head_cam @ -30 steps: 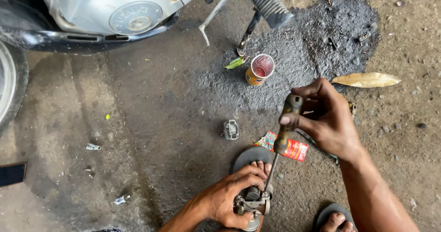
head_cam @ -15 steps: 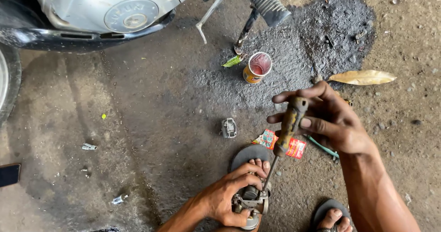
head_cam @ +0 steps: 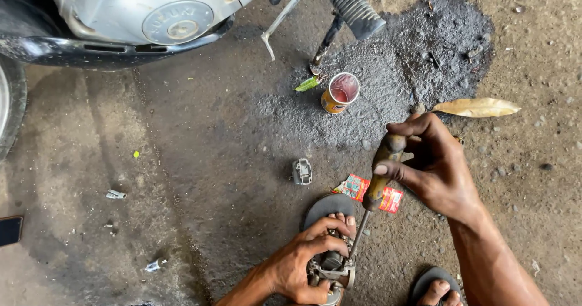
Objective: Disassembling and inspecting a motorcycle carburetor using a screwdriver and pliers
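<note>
With the left hand (head_cam: 303, 263) clamped around the carburetor (head_cam: 332, 268) and the right hand (head_cam: 433, 163) gripping the screwdriver (head_cam: 377, 188), the tip could slip off the screw and jab the fingers (head_cam: 330, 224).

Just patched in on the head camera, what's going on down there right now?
A person is crouched on a dirt floor beside a motorcycle. The left hand grips a small metal engine part against the ground, by a sandalled foot. The right hand holds a screwdriver by its handle, with the shaft angled down so the tip meets the part. Nearby lie a small open can, a red wrapper, a dry leaf and a loose metal piece.
</note>
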